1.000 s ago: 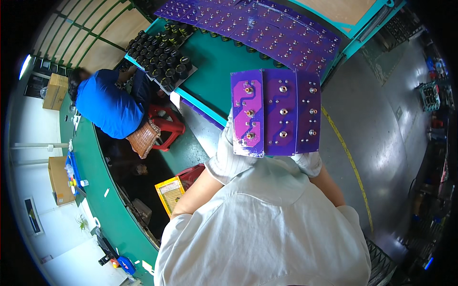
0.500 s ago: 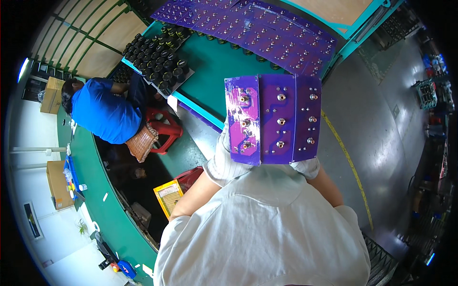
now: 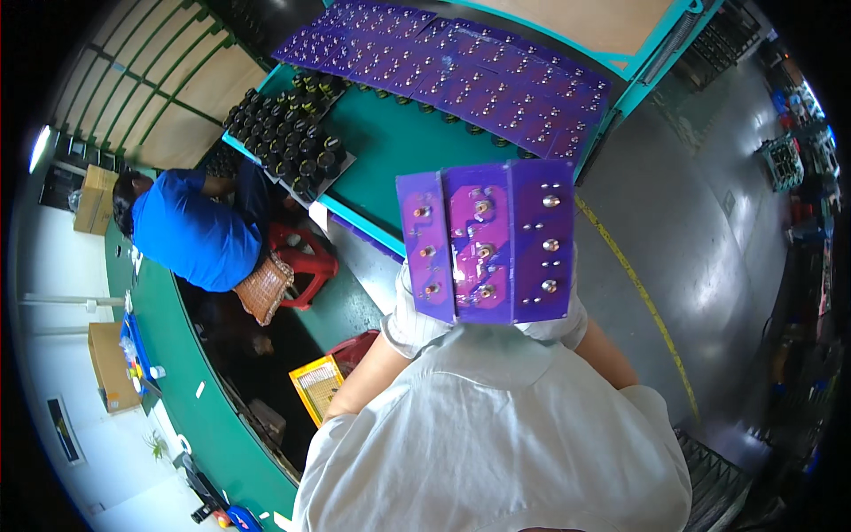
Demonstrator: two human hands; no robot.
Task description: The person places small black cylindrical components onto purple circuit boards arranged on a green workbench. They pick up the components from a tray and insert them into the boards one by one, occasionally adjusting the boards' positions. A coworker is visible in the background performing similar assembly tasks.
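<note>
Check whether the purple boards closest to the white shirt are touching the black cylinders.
Apart. The head view shows a stretch of green tabletop between the left edge of those purple boards and the clustered black cylinders.

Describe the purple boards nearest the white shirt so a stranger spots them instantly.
Start at the green table, with a spread of purple boards along its far side. Look down toward the white shirt: just beyond it are three purple boards side by side. Unlike the spread, this trio is separate, nearest the shirt.
</note>
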